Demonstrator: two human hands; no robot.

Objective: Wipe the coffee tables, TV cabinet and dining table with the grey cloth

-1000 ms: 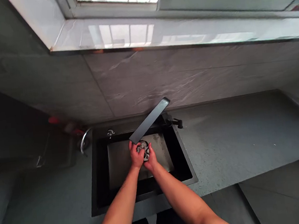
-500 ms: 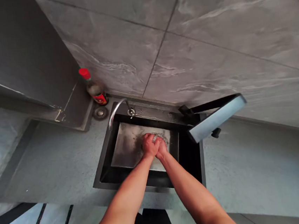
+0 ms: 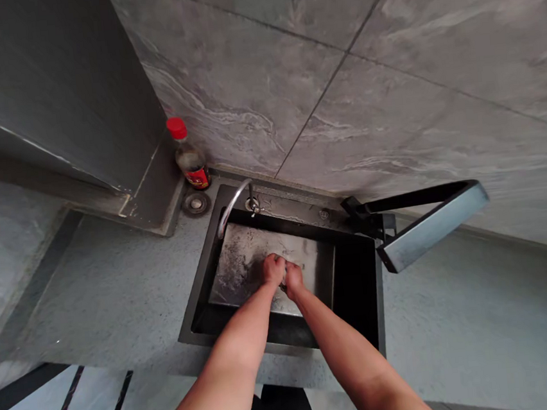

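My left hand point(image 3: 274, 269) and my right hand point(image 3: 293, 276) are both closed and almost touch, low inside the black sink point(image 3: 201, 273). Between them shows a small, dark and greyish thing, mostly hidden by the fingers, whose kind I cannot make out. Below the hands, a flat rectangular metal tray or panel point(image 3: 309, 250) fills much of the sink. Its surface looks wet, with dark smears and whitish streaks on the left part. A thin curved chrome tap point(image 3: 231, 204) arches over the sink's back left corner.
A red-capped bottle point(image 3: 192, 160) with a red label stands in the back left corner, behind a round dark disc point(image 3: 196, 203). A black fixture with a broad grey bar point(image 3: 435, 225) juts over the sink's right edge. Grey counter point(image 3: 117, 291) flanks the sink.
My hands have gone from clasped over each other to two fists side by side. More smears show on the tray's left. The whole view has shifted slightly.
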